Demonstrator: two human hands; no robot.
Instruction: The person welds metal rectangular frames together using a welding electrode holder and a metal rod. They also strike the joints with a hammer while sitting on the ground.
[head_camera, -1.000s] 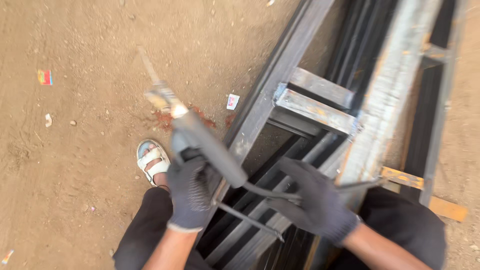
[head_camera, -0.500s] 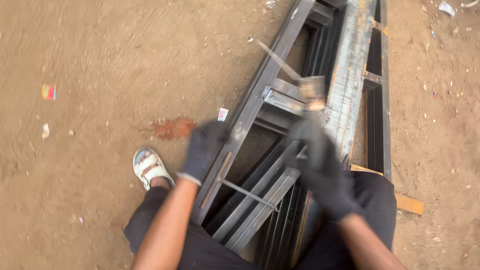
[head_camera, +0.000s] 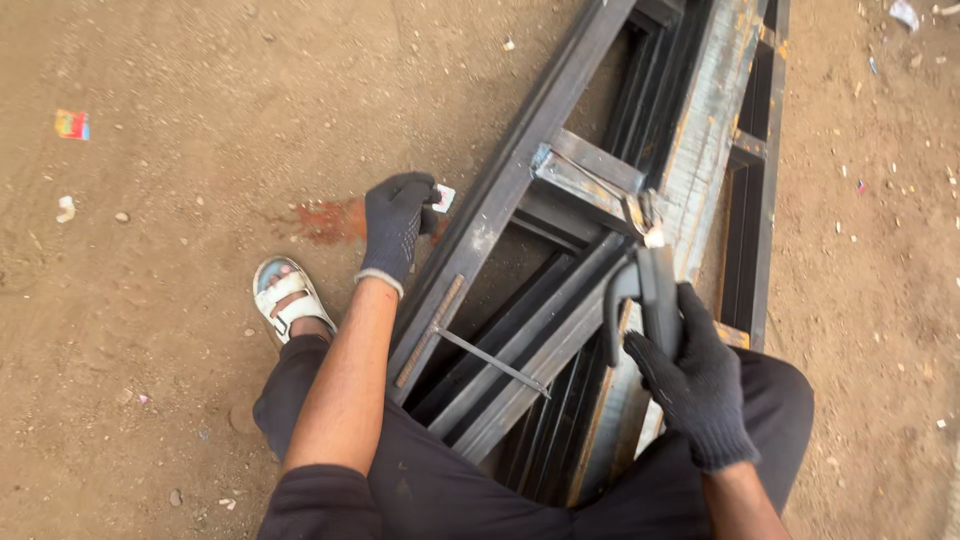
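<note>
Left hand (head_camera: 397, 222) grips the steel frame's (head_camera: 505, 190) outer rail, right hand (head_camera: 690, 375) clenches the hacksaw (head_camera: 640, 290) at the rusty bar (head_camera: 705, 130); no completed cut visible.

The steel frame (head_camera: 600, 200) runs off the top edge, its lower end hidden behind the person's legs, while the right hand (head_camera: 695, 380) covers the grip of the dark tool (head_camera: 640, 290), whose kind stays unclear.
</note>
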